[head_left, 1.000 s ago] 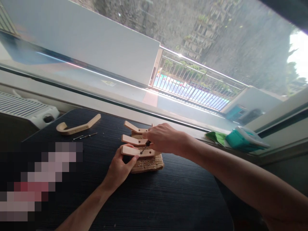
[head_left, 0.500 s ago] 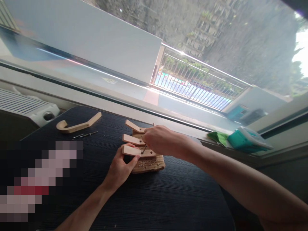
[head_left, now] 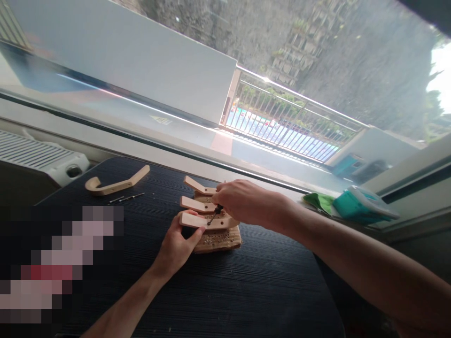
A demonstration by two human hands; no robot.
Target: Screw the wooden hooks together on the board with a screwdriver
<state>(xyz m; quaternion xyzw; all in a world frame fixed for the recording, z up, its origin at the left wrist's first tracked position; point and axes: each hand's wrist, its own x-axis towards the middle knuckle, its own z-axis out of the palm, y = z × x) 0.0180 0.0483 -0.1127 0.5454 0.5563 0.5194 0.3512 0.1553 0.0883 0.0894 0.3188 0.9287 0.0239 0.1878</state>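
My right hand (head_left: 243, 204) has its fingers closed round a small screwdriver (head_left: 214, 215), tip down on the nearest wooden hook (head_left: 197, 220); my left hand (head_left: 176, 246) pinches that hook's end against the board (head_left: 220, 240) on the bench (head_left: 246, 291). If that pinch slackens, I judge the tip could skid off.

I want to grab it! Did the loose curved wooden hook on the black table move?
No. The curved wooden hook lies just behind the two thin metal bits, as before.
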